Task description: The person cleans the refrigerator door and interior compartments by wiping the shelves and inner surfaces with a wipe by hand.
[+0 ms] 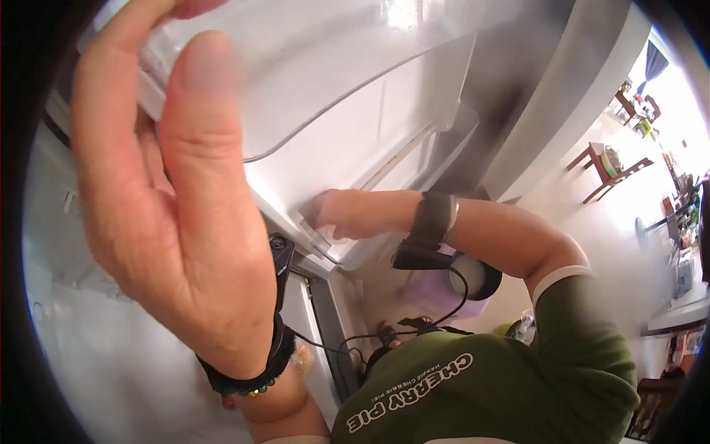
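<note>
My left hand (200, 192) is raised close to the camera at the left. Its thumb stands apart from the fingers, which curve upward; the fingertips are partly cut off at the top edge, and nothing shows in its grasp. Lower down, my right hand (342, 213) reaches into the bottom part of an open fridge door (325, 148). Its fingers are closed and blurred against the end of a clear door shelf (362, 255); a small greyish patch shows at the fingertips, too unclear to name. Each wrist wears a black band, and a cable runs between them.
The fridge's white interior (96, 348) lies at the left. Below my right arm stands a pale purple object (433, 292) on the floor. A wooden chair (608, 166) and a desk (680, 314) are at the right. The cable (414, 337) loops before my body.
</note>
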`<state>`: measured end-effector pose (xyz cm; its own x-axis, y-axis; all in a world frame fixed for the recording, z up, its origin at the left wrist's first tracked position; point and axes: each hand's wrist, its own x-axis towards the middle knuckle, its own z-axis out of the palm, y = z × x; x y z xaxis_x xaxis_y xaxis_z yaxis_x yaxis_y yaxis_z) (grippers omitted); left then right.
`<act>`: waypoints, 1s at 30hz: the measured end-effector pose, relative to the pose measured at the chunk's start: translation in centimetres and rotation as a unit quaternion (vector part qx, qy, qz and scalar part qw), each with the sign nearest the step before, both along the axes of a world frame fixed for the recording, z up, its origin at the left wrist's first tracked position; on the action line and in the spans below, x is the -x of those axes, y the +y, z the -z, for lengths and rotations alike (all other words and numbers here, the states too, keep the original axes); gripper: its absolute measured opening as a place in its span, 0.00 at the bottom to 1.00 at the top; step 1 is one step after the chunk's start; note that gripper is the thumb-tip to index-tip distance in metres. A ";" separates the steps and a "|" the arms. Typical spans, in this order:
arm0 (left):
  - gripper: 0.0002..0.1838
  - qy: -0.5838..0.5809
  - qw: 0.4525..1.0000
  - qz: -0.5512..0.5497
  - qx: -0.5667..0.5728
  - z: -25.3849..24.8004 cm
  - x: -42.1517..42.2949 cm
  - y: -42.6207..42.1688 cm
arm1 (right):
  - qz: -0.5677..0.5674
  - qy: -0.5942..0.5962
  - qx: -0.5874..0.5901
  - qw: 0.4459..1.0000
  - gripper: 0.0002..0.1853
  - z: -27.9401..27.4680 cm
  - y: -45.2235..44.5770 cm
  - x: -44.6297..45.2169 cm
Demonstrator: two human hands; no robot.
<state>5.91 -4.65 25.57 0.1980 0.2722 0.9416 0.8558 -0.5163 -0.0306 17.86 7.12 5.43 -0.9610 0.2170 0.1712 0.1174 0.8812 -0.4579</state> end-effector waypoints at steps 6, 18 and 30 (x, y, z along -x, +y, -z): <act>0.16 -0.030 0.999 0.040 -0.008 0.2 -0.2 0.6 | -0.039 -0.041 -0.029 0.998 0.08 -1.4 -0.2 -0.7; 0.16 -0.064 0.997 0.042 0.019 0.2 -1.1 -0.1 | -0.091 0.147 0.084 0.981 0.06 0.3 0.6 -0.9; 0.16 -0.093 0.995 0.016 0.046 0.2 -2.1 -0.6 | 0.160 0.276 0.403 0.858 0.10 -6.1 0.4 -14.1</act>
